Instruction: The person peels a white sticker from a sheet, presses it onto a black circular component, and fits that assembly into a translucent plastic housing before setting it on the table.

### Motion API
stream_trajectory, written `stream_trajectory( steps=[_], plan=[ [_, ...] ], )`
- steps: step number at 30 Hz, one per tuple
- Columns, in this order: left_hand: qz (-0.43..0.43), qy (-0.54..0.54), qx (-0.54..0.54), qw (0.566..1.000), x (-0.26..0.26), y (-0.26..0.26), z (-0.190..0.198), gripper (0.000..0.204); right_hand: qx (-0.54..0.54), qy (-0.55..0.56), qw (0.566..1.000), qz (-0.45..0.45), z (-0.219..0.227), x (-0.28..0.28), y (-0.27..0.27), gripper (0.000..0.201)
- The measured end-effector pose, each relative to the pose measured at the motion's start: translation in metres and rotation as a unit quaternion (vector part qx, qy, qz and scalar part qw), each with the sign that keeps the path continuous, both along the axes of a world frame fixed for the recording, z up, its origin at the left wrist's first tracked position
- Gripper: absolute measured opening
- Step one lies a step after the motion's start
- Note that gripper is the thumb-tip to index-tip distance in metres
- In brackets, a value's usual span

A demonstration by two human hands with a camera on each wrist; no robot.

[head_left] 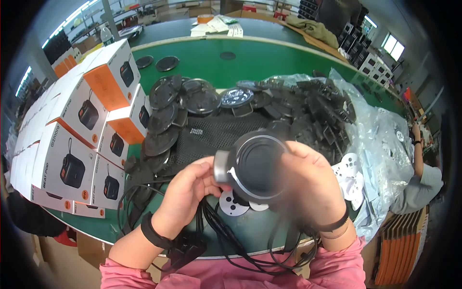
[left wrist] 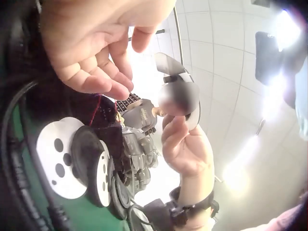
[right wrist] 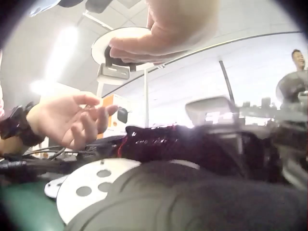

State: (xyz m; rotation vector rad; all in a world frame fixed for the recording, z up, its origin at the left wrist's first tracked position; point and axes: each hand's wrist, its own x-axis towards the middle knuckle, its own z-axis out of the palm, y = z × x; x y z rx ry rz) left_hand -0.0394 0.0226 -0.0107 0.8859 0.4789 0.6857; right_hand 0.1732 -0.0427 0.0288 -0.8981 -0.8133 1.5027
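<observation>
A round black disc part (head_left: pixel 255 166) with a silver rim and a grey tab on its left side is held up over the table's front edge. My right hand (head_left: pixel 313 188) grips it from the right, fingers curled round its rim. In the right wrist view, that hand (right wrist: pixel 178 24) holds the disc (right wrist: pixel 115 48) from above. My left hand (head_left: pixel 187 188) is just left of the tab, fingers loosely spread. The left wrist view shows the left hand (left wrist: pixel 91 53) holding nothing, apart from the disc (left wrist: pixel 178 96) in the right hand (left wrist: pixel 185 144). The left hand (right wrist: pixel 67 118) also appears with fingers extended in the right wrist view.
White and orange product boxes (head_left: pixel 82 115) are stacked on the left of the green table (head_left: pixel 231 58). Several black discs (head_left: pixel 192 101) and a black mesh (head_left: pixel 211 135) lie in the middle. A clear bag of black parts (head_left: pixel 337 111) is at right. White perforated discs (head_left: pixel 231 202) and black cables (head_left: pixel 226 236) lie under my hands. Another person (head_left: pixel 423 178) sits at far right.
</observation>
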Motion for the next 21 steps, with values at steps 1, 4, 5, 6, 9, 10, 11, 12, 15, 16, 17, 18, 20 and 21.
stream_trajectory(
  steps=[1,4,5,6,9,10,11,12,15,16,17,18,20,21],
  plan=[
    [0.028,0.057,0.010,0.998,0.003,-0.002,0.000,0.039,0.001,-0.015,1.000,-0.025,0.007,0.002,0.001,0.027],
    [0.038,0.088,0.036,0.995,0.007,-0.006,-0.005,0.032,0.011,-0.023,1.000,-0.013,0.038,0.024,0.007,0.032],
    [0.032,0.092,0.036,0.995,0.007,-0.006,-0.008,0.031,0.032,-0.016,0.999,0.018,0.050,0.036,0.011,0.032],
    [0.025,0.093,0.030,0.995,0.008,-0.006,-0.012,0.029,0.028,-0.031,0.999,-0.003,0.062,0.045,0.019,0.032],
    [0.011,0.100,0.041,0.994,0.011,-0.006,-0.020,0.027,0.021,-0.063,0.997,-0.036,0.095,0.072,0.060,0.029],
    [0.014,0.095,0.043,0.994,0.011,-0.006,-0.021,0.027,0.016,-0.085,0.995,-0.046,0.101,0.080,0.080,0.028],
    [0.007,0.099,0.045,0.994,0.010,-0.007,-0.021,0.026,-0.014,-0.106,0.992,-0.071,0.105,0.082,0.099,0.026],
    [0.000,0.103,0.047,0.994,0.011,-0.006,-0.021,0.026,-0.043,-0.128,0.986,-0.097,0.105,0.083,0.121,0.024],
    [-0.008,0.100,0.056,0.993,0.009,-0.007,-0.024,0.027,-0.103,-0.239,0.950,-0.170,0.079,0.110,0.202,0.015],
    [-0.012,0.108,0.047,0.993,0.009,-0.005,-0.023,0.028,-0.117,-0.266,0.943,-0.162,0.071,0.100,0.218,0.013],
    [-0.017,0.119,0.045,0.992,0.009,-0.005,-0.023,0.028,-0.136,-0.292,0.934,-0.153,0.062,0.095,0.233,0.012],
    [-0.021,0.118,0.033,0.992,0.009,-0.005,-0.021,0.028,-0.155,-0.316,0.925,-0.144,0.050,0.093,0.242,0.010],
    [-0.027,0.117,0.021,0.993,0.009,-0.004,-0.022,0.028,-0.193,-0.364,0.903,-0.121,0.026,0.093,0.264,0.007],
    [-0.022,0.116,0.020,0.993,0.009,-0.003,-0.022,0.028,-0.212,-0.387,0.891,-0.107,0.015,0.095,0.275,0.006]
  ],
)
